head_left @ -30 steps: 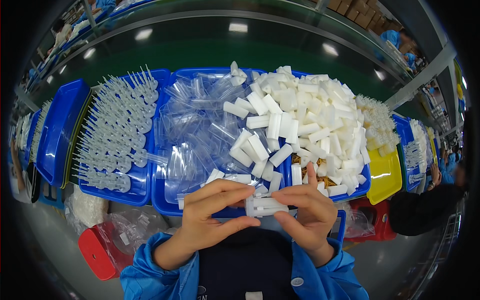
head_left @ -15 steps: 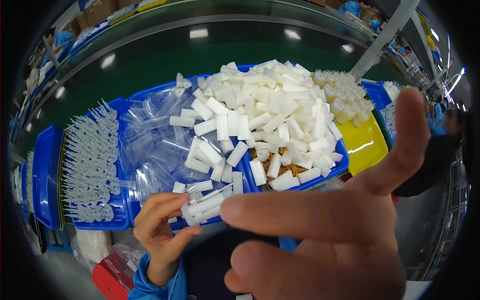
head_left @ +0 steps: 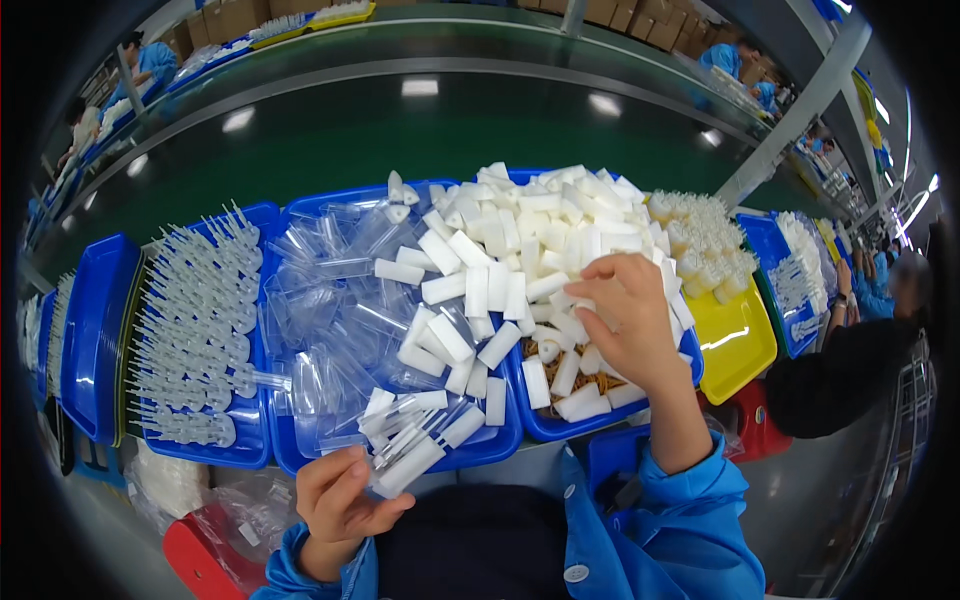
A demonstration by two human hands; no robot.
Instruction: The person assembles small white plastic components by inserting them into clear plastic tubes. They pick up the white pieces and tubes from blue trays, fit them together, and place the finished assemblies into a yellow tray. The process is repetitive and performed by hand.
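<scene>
Head view: left hand holds a clear part, right hand is at the white heap

The left hand is nearly closed, and between its thumb and fingers it grips a clear plastic part with thin rods and white lengths among them. This part is tilted, its far end pointing up and to the right, and it is seen in front of the near edge of the middle blue tray. Around that end lie some loose white pieces, so I cannot tell exactly which of them belong to it.

The right hand reaches over the heap of white pieces, with its thumb and index finger bent to a narrow gap. Something white shows at the fingertips, but I cannot tell if it is gripped or only lies behind them. The heap fills the right blue tray and spreads over a part of the middle one; near the front, thin brown strands appear between the pieces.

In the middle tray there are also many clear plastic pieces. To the left, another blue tray carries translucent stalked pieces in dense rows. To the right of the heap, pale cylinders stand close together beside the bare part of a yellow tray.
</scene>
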